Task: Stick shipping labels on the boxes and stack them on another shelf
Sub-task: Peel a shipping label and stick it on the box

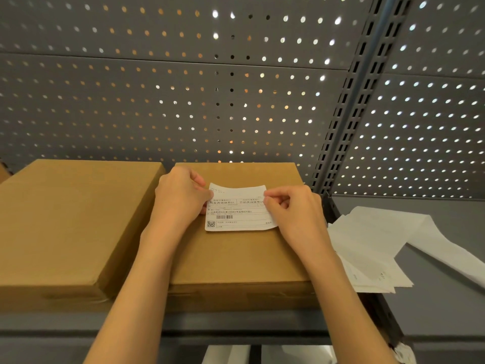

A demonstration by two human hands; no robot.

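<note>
Both hands, the left hand (181, 195) and right hand (294, 208), pinch the side edges of the thin, floppy shipping label (240, 208) over the right box (236, 253), where edge holds probably keep it flat.

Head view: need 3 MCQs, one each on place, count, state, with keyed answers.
1. Where do the loose white sheets lie?
A. right of the boxes
B. on the left box
C. on the floor

2. How many cardboard boxes show?
A. one
B. two
C. four

3. The label is:
A. pressed flat
B. top edge still lifted
C. crumpled

Answers:
1 A: loose white sheets rest on the grey shelf.
2 B: left box, right box.
3 B: left hand and right hand pinch the label, top curled up.
</note>
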